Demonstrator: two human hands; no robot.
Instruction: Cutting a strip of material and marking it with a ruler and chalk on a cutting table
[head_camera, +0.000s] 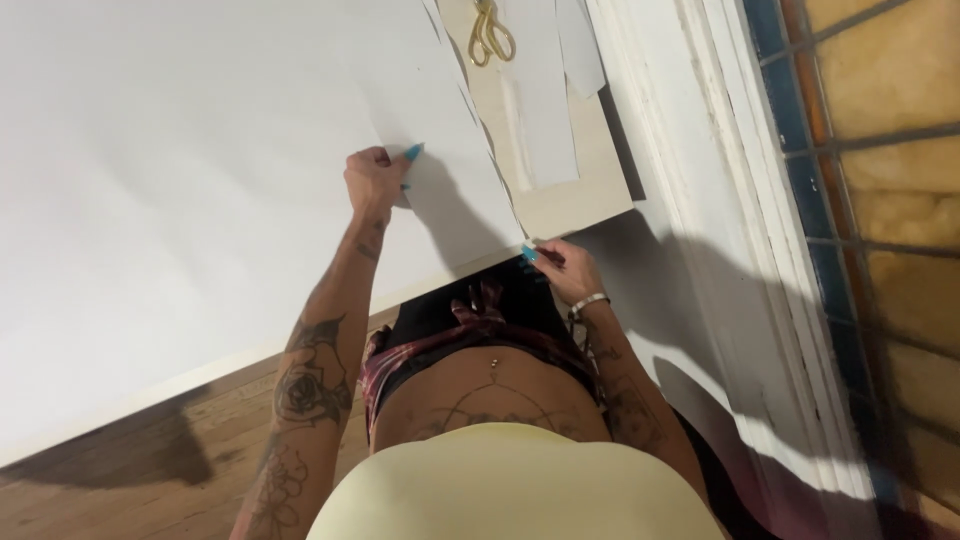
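Observation:
A very large white sheet of paper (180, 180) covers the table. On its right part lies a smaller white sheet (440, 150). My left hand (375, 180) presses down on that smaller sheet's left edge, fingers curled, teal nails showing. My right hand (565, 270) pinches the near corner of the paper at the table's front edge. Both forearms are tattooed; a bracelet sits on the right wrist.
Gold-handled scissors (490, 35) lie at the far right of the table among several cut white paper strips (545, 110). The pale table top (590, 195) ends near a white wall trim (720, 200). Wooden floor (150, 480) shows below.

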